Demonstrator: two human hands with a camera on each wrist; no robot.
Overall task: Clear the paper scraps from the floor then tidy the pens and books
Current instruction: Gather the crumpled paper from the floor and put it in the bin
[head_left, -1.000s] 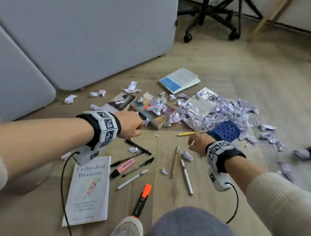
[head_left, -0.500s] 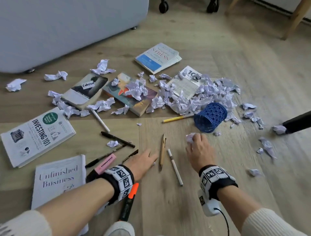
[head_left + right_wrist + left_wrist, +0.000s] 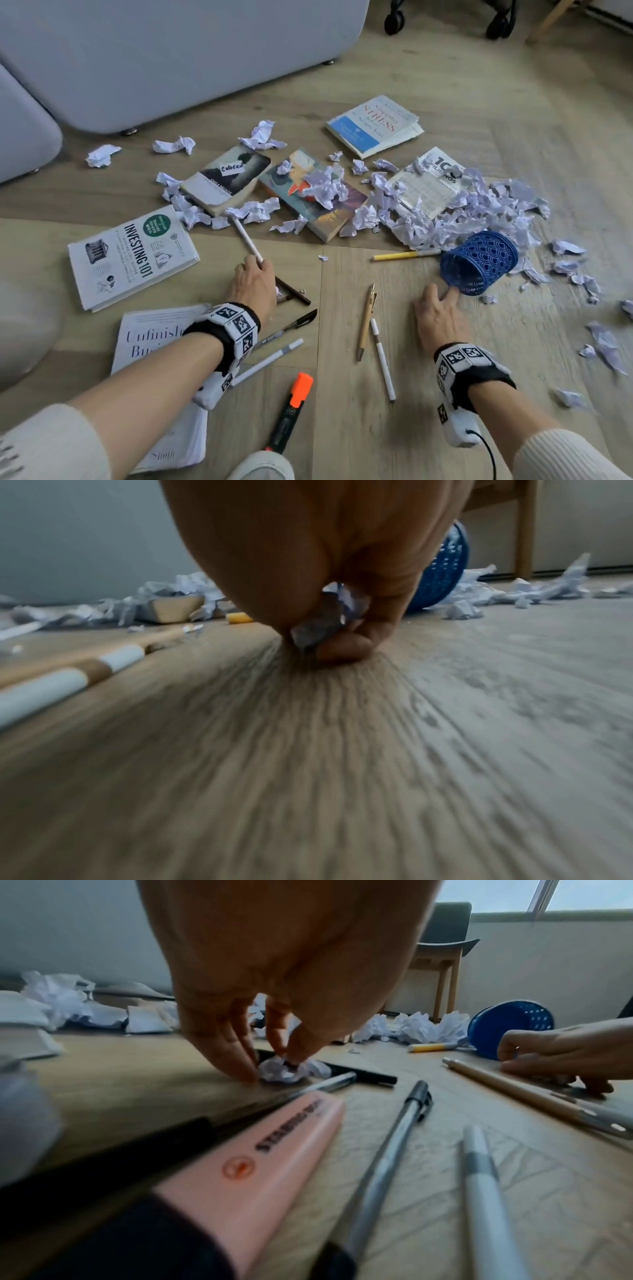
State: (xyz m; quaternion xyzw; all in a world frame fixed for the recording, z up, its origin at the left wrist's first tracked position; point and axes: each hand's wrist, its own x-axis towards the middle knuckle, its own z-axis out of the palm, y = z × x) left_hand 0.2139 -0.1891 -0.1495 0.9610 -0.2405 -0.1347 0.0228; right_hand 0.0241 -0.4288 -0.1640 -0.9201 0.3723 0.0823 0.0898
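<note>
Fingertips [image 3: 291,1053] of left hand [image 3: 253,287] curl down w/ thumb around a small paper scrap [image 3: 291,1069] on the floor, centre-left of head view; scrap lies against a black pen [image 3: 294,293] whose long axis runs upper left to lower right. Right hand [image 3: 436,315], lower right of centre, has fingers folded shut on a crumpled scrap [image 3: 329,623] tucked in the palm, knuckles on the wood floor [image 3: 377,750], one finger stretched out to touch the rim of the blue mesh pen cup [image 3: 479,263]. Cup lies on its side, mouth facing lower left, long axis lower left to upper right. Big pile of paper scraps [image 3: 462,212] spreads behind it, right of centre, over several books [image 3: 315,195]. Tan pen [image 3: 365,322] and white pen [image 3: 383,359] lie nearly vertical in frame between the hands; yellow pen [image 3: 404,255] lies near-horizontal, tip end by the cup. Orange highlighter [image 3: 291,407] at bottom centre points up-right.

Vs 0.5 s ago: left hand went from flat by the tan pen, fingers spread, to up-left onto the scrap at the black pen. Right hand was gripping its scrap then too, but moved right, now reaching the cup. Cup and pens unmoved.
</note>
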